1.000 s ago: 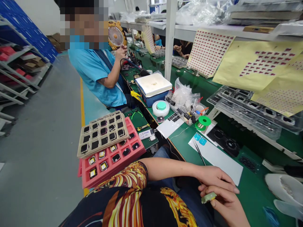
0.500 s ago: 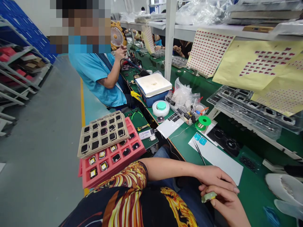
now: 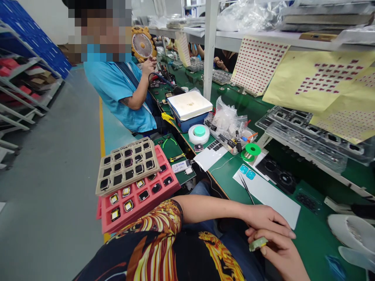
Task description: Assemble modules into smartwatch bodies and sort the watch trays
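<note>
My left hand (image 3: 269, 219) reaches in from the left, its fingers extended and resting near and partly over my right hand, at the lower end of a white sheet (image 3: 271, 197). Below it, my right hand (image 3: 283, 249) pinches a small pale-green part with a yellow edge (image 3: 258, 244) between thumb and fingers. What exact kind of part it is does not show. A pair of tweezers (image 3: 246, 187) lies across the edge of the sheet, beyond my left hand. Two blue film squares (image 3: 247, 172) are at the sheet's far end.
At left, a beige tray (image 3: 125, 166) of watch-like parts lies on a pink foam tray (image 3: 172, 181). A green solder spool (image 3: 250, 151), a tape roll (image 3: 199, 134) and a bin of bags and markers (image 3: 231, 125) stand on the bench. A co-worker in blue (image 3: 117, 93) sits beyond.
The co-worker's head has shifted slightly to the left, uncovering more of the fan. My hands and the small part have barely moved.
</note>
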The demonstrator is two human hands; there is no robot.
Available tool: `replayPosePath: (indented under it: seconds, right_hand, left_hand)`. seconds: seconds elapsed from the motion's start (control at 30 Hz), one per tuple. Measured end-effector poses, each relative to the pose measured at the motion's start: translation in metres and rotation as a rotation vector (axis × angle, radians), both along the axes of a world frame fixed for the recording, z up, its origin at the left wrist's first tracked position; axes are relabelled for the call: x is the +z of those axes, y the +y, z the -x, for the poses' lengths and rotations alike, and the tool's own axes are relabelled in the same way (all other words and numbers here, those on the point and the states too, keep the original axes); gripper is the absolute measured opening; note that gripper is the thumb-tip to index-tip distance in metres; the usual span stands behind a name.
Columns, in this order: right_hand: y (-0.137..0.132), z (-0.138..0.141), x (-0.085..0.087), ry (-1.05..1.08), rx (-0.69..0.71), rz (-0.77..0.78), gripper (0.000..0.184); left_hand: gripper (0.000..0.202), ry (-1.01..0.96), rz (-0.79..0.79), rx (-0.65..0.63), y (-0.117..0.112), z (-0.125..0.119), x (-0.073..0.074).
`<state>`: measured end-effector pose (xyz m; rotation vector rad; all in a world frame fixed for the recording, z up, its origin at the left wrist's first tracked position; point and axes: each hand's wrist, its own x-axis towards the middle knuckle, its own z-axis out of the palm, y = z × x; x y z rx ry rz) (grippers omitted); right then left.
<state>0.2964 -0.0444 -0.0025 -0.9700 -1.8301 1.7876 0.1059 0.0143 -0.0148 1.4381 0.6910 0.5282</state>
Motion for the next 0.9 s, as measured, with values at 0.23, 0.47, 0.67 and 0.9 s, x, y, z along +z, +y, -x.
replayPosePath:
  seconds: [0.23,0.47,0.67,0.9]
  right_hand:
    - [0.002,-0.002,-0.003,-0.008,0.004,-0.016,0.025]
    - [0.002,0.004,0.004,0.018,0.01,-0.053,0.024]
    - [0.001,0.006,0.008,0.015,0.005,-0.054,0.022]
    - [0.0,0.005,0.011,-0.021,-0.015,-0.045,0.023]
  left_hand:
    - [0.048,-0.052,-0.042,0.002,0.001,-0.002,-0.005]
    - [0.052,0.007,0.047,-0.049,-0.002,0.005,0.008]
    - [0.056,0.019,0.056,-0.048,-0.002,0.005,0.013]
    - [0.055,-0.002,-0.019,-0.006,-0.002,0.004,0.014]
